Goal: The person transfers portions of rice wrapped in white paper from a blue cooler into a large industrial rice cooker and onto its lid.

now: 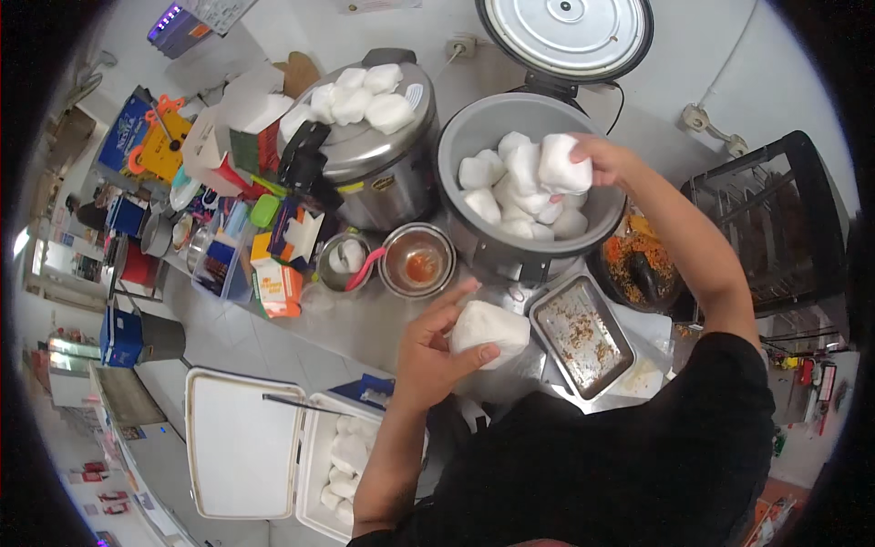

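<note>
My left hand [427, 355] grips a white wrapped packet [493, 331] above the metal counter, thumb across its near side. Over the open grey rice warmer [459, 133], my right hand [607, 162] holds another white packet [564, 165] by its right side. Several similar packets [523, 167] are piled inside the warmer, partly hidden by that hand and its packet. The warmer's round metal lid [567, 34] stands raised behind it. An open white cooler box [311, 455] at lower left contains more white packets [347, 455]; my left forearm covers part of it.
Several white packets [352, 102] rest on a second, closed rice warmer [393, 174]. Two metal bowls [448, 273] sit before it, one with a pink-handled utensil [367, 268]. A stained metal tray [581, 335] and a dark mortar with orange food [632, 260] lie at right.
</note>
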`<action>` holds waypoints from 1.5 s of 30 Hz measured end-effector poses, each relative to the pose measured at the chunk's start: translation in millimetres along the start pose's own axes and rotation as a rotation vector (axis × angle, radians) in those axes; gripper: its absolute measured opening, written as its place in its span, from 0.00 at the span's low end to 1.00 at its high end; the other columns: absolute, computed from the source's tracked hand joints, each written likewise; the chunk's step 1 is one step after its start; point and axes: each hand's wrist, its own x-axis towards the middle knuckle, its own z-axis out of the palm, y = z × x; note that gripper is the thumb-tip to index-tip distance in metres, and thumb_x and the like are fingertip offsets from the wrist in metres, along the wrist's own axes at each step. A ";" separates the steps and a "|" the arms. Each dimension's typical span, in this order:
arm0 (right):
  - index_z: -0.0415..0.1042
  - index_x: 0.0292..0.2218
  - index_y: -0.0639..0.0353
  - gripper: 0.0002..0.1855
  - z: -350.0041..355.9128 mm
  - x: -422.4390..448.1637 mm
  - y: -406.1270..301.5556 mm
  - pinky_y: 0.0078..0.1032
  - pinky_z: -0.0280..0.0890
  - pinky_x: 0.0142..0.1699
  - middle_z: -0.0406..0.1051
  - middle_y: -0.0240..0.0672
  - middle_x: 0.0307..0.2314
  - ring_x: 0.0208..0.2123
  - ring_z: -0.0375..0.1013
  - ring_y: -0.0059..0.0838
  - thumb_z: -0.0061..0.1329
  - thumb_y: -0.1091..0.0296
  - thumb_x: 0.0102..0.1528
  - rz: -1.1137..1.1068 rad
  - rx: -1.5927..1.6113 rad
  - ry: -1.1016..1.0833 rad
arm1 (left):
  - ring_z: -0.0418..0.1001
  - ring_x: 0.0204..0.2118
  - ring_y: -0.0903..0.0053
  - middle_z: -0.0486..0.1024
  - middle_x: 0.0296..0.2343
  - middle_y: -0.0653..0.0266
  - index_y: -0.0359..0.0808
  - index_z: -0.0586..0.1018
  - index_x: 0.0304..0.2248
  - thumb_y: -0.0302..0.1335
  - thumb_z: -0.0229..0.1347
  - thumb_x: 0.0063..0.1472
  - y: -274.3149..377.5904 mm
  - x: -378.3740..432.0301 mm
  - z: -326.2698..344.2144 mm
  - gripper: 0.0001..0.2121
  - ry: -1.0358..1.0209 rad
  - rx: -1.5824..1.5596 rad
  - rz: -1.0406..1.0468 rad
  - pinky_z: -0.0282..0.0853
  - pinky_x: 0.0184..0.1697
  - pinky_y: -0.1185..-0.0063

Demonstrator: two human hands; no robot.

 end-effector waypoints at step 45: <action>0.59 0.63 0.64 0.41 -64.5 100.0 17.5 0.34 0.75 0.36 0.74 0.41 0.36 0.32 0.77 0.31 0.52 0.41 0.61 0.587 -1.243 0.379 | 0.76 0.50 0.73 0.75 0.51 0.58 0.34 0.67 0.52 0.31 0.71 0.54 -25.3 -35.3 -4.2 0.31 0.241 0.237 0.029 0.71 0.49 0.74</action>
